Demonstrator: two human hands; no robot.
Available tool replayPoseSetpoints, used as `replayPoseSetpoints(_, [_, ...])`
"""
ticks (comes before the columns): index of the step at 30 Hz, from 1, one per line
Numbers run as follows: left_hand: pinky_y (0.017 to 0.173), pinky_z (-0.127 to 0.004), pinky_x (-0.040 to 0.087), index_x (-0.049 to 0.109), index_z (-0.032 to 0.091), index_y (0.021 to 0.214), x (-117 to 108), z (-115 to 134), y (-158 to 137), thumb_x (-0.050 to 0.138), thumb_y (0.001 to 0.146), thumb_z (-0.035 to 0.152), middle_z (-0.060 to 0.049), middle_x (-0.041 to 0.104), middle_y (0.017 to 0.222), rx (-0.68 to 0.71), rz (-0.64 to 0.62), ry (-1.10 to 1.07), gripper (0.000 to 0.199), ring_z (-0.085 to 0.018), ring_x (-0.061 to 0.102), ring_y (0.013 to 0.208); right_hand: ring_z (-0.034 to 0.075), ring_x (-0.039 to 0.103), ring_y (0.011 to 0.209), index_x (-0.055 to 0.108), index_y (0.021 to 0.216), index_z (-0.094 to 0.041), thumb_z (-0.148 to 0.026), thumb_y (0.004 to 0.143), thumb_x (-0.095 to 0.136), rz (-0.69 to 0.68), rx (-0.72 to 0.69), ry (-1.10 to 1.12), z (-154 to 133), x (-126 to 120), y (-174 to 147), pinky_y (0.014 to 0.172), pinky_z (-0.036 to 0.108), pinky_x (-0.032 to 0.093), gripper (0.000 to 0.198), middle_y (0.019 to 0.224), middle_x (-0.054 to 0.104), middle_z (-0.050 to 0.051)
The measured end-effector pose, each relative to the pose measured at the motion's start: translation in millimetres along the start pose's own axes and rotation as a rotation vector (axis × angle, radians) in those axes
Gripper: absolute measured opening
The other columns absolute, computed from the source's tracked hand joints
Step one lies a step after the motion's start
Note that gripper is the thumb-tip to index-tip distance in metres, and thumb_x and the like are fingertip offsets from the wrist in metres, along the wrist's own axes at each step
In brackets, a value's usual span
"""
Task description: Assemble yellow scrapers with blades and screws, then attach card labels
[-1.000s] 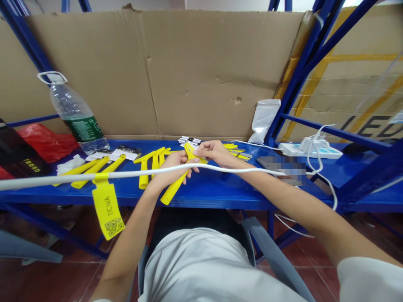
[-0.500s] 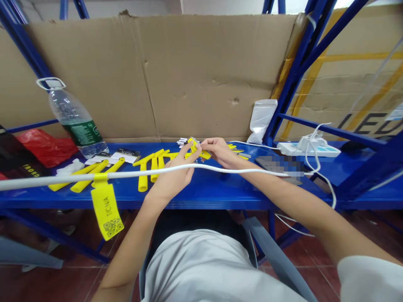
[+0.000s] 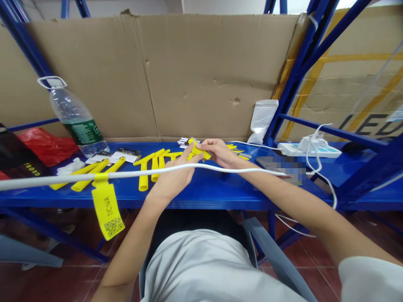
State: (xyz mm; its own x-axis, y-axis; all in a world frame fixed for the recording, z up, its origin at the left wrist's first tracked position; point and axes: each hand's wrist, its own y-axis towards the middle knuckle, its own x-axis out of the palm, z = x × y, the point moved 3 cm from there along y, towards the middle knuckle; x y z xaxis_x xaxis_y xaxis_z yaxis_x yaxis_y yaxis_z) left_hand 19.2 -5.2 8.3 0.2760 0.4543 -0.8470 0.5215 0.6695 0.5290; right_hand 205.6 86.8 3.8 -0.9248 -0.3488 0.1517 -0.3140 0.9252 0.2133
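Observation:
Between my two hands, above the blue bench, is a small flat yellow plastic piece. My left hand is closed on its left side, thumb and fingertips against it. My right hand pinches it from the right; its far fingers are partly hidden. Just left of my left hand lie yellow T-shaped tools with tubular handles. Farther left are several yellow handles with hanging holes, beside black-and-white cards. Thin yellow and grey strips lie behind my right hand.
A white cable with a yellow tag crosses in front of the bench. A large bottle and red bag stand left. A power strip lies right. Cardboard backs the bench.
The yellow piece has turned slightly between my fingers. My right fingertips have shifted a little left over it; both forearms stay almost in place.

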Motion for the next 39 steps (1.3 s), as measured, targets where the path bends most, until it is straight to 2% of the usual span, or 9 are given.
replayPoseSetpoints(8, [0.071, -0.038, 0.064, 0.066, 0.031, 0.163, 2.3, -0.4, 0.7, 0.057, 0.111, 0.015, -0.018, 0.055, 0.177, 0.000, 0.003, 0.063, 0.056, -0.024, 0.082, 0.080, 0.011, 0.059, 0.060, 0.071, 0.071, -0.019, -0.045, 0.062, 0.109, 0.001, -0.001, 0.016, -0.4, 3.0, -2.0, 0.058, 0.027, 0.052, 0.047, 0.064, 0.068, -0.003])
replayPoseSetpoints(11, [0.078, -0.041, 0.067, 0.067, 0.031, 0.163, 5.2, -3.1, 0.8, 0.057, 0.111, 0.014, -0.018, 0.053, 0.179, 0.010, 0.032, 0.034, 0.056, -0.026, 0.084, 0.087, 0.012, 0.060, 0.063, 0.070, 0.072, -0.020, -0.047, 0.064, 0.109, 0.004, 0.002, 0.029, -0.5, 3.1, -2.7, 0.060, 0.028, 0.053, 0.047, 0.067, 0.068, -0.002])
replayPoseSetpoints(15, [0.093, -0.046, 0.069, 0.068, 0.032, 0.162, 8.4, -7.2, 0.4, 0.056, 0.111, 0.013, -0.017, 0.052, 0.180, 0.026, 0.110, -0.042, 0.056, -0.029, 0.085, 0.102, 0.014, 0.062, 0.071, 0.073, 0.078, -0.020, -0.052, 0.073, 0.103, 0.006, -0.002, 0.061, -2.5, 3.5, -4.6, 0.063, 0.029, 0.055, 0.044, 0.076, 0.071, -0.001])
replayPoseSetpoints(18, [0.102, -0.049, 0.068, 0.070, 0.032, 0.161, 10.1, -9.6, 0.1, 0.058, 0.111, 0.013, -0.017, 0.053, 0.180, 0.041, 0.158, -0.105, 0.055, -0.033, 0.084, 0.116, 0.015, 0.062, 0.076, 0.077, 0.087, -0.020, -0.046, 0.077, 0.100, -0.017, 0.000, 0.089, -5.1, 4.7, -6.4, 0.068, 0.029, 0.057, 0.037, 0.082, 0.073, 0.000])
replayPoseSetpoints(26, [0.111, -0.051, 0.066, 0.075, 0.032, 0.155, 7.8, -14.2, 2.1, 0.063, 0.107, 0.011, -0.015, 0.062, 0.172, 0.034, 0.229, -0.245, 0.054, -0.034, 0.081, 0.128, 0.017, 0.065, 0.082, 0.078, 0.090, -0.021, -0.041, 0.076, 0.095, -0.087, 0.021, 0.136, -11.6, 7.2, -11.0, 0.073, 0.029, 0.059, 0.029, 0.088, 0.075, 0.001])
replayPoseSetpoints(32, [0.107, -0.048, 0.068, 0.079, 0.027, 0.149, 3.3, -14.7, 4.4, 0.059, 0.108, 0.010, -0.017, 0.058, 0.175, 0.036, 0.289, -0.335, 0.049, -0.032, 0.081, 0.127, 0.017, 0.068, 0.085, 0.082, 0.095, -0.020, -0.037, 0.080, 0.091, -0.118, -0.018, 0.145, -13.8, 7.7, -13.4, 0.072, 0.027, 0.060, 0.024, 0.093, 0.078, 0.003])
replayPoseSetpoints(36, [0.113, -0.052, 0.065, 0.083, 0.024, 0.143, 1.5, -13.8, 5.2, 0.060, 0.105, 0.008, -0.018, 0.061, 0.172, 0.035, 0.345, -0.487, 0.047, -0.035, 0.075, 0.139, 0.017, 0.071, 0.083, 0.080, 0.097, -0.020, -0.042, 0.086, 0.090, -0.129, -0.015, 0.172, -14.5, 6.9, -11.3, 0.073, 0.027, 0.062, 0.027, 0.093, 0.080, 0.003])
replayPoseSetpoints(37, [0.110, -0.051, 0.067, 0.083, 0.024, 0.143, 0.6, -13.5, 5.4, 0.063, 0.105, 0.010, -0.018, 0.062, 0.171, 0.016, 0.359, -0.564, 0.046, -0.034, 0.076, 0.136, 0.018, 0.073, 0.083, 0.079, 0.099, -0.020, -0.047, 0.089, 0.087, -0.127, -0.002, 0.178, -13.7, 6.1, -9.4, 0.073, 0.028, 0.062, 0.029, 0.093, 0.081, 0.004])
replayPoseSetpoints(39, [0.091, -0.044, 0.074, 0.082, 0.025, 0.146, -0.3, -13.1, 6.0, 0.070, 0.104, 0.018, -0.017, 0.066, 0.167, -0.059, 0.352, -0.805, 0.044, -0.029, 0.083, 0.116, 0.019, 0.077, 0.085, 0.077, 0.104, -0.021, -0.056, 0.094, 0.081, -0.104, 0.007, 0.161, -10.4, 2.9, -4.2, 0.072, 0.028, 0.063, 0.037, 0.095, 0.083, 0.006])
